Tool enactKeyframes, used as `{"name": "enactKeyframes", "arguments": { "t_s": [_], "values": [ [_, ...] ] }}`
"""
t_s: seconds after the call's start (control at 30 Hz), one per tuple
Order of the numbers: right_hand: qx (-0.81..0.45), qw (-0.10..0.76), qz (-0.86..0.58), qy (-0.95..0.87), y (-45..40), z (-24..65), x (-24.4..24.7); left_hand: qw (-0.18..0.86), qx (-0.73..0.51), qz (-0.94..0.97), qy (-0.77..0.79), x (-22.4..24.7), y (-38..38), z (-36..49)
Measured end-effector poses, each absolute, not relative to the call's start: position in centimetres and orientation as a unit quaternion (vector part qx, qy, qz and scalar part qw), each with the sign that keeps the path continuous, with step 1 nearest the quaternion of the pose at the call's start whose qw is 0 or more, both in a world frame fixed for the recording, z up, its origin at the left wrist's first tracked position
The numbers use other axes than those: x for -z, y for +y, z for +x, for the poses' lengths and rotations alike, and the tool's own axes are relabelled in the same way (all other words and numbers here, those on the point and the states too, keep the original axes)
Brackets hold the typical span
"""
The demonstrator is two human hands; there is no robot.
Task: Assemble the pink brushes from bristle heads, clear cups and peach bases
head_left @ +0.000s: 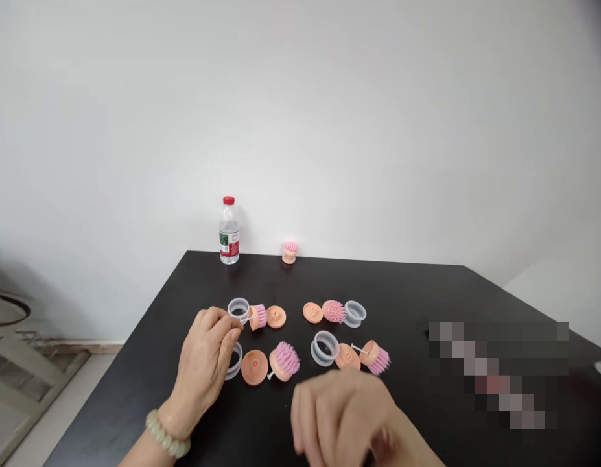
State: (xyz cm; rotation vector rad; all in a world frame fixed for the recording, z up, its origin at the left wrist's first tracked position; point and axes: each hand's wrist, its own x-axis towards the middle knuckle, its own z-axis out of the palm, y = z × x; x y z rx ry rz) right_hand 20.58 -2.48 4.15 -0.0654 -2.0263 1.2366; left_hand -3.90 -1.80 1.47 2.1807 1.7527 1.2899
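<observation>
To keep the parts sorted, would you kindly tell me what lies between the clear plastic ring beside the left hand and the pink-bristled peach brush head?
The head view shows a round peach plastic disc there.

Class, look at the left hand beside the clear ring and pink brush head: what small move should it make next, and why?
Probably the left hand should firm its pinch on the thin white stem of the pink brush head: its fingertips sit right at that stem, beside the clear plastic ring, while the peach disc lies apart.
</observation>
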Motion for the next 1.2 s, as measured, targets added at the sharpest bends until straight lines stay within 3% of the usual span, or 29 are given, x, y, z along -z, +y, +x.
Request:
{"name": "enactKeyframes", "arguments": {
  "t_s": [0.17, 0.3, 0.4, 0.6, 0.8, 1.0, 1.2],
  "values": [
    [-0.444, 0.496, -0.269, -0.697, 2.1, 20.6, -5.9, 0.033, -0.456, 0.693, 0.558, -1.2, -1.9, -4.0],
    [-0.271, 0.420, -0.465, -0.731, 8.4, 20.2, -6.6, 0.045, -0.478, 0.681, 0.552, -1.3, -2.2, -3.4],
    [-0.210, 0.374, -0.528, -0.733, 13.6, 19.4, -6.7, 0.045, -0.493, 0.678, 0.544, -1.3, -2.5, -2.9],
    [-0.135, 0.262, -0.618, -0.729, 21.4, 16.2, -6.1, 0.014, -0.508, 0.688, 0.518, -0.3, -1.9, -3.0],
    [-0.097, 0.206, -0.691, -0.686, 26.0, 12.6, -4.4, -0.053, -0.527, 0.696, 0.484, 1.5, -1.0, -2.6],
    [-0.075, 0.213, -0.704, -0.673, 27.0, 11.3, -2.9, -0.084, -0.539, 0.702, 0.458, 2.2, -0.6, -2.3],
    [-0.141, 0.256, -0.672, -0.680, 25.6, 11.7, -4.6, -0.075, -0.522, 0.704, 0.476, 1.9, -1.0, -2.4]
  ]
}}
